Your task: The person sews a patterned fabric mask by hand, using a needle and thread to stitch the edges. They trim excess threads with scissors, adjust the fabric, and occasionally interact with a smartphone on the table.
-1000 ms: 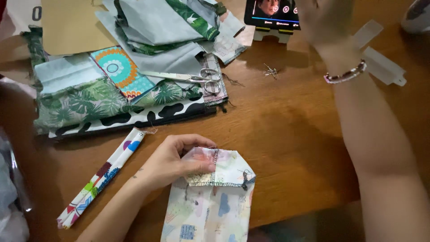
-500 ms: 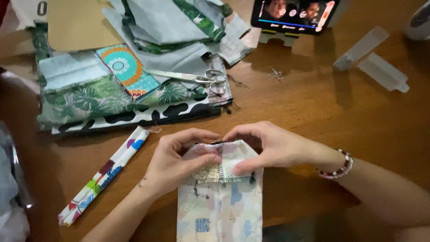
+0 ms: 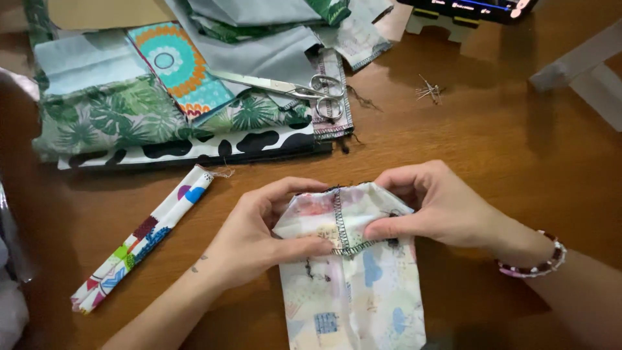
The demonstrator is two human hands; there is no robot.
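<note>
A pale patterned fabric pouch (image 3: 356,285) with a dark overlocked seam lies on the wooden table (image 3: 492,136) in front of me. My left hand (image 3: 262,233) grips its top left corner, thumb pressed on the folded edge. My right hand (image 3: 437,204), with a beaded bracelet at the wrist, pinches the top right corner, fingers curled over the rim. Both hands hold the pouch's upper edge folded down.
A folded colourful fabric strap (image 3: 146,243) lies left of my hands. Behind it sits a stack of leaf, cow-print and grey fabrics (image 3: 168,123) with scissors (image 3: 291,87) on top. Several pins (image 3: 429,92) lie near a phone on a stand (image 3: 470,10). White plastic pieces (image 3: 583,65) sit far right.
My right hand came down from the phone at the far edge and took hold of the pouch's top right corner. The view has moved closer to the pouch.
</note>
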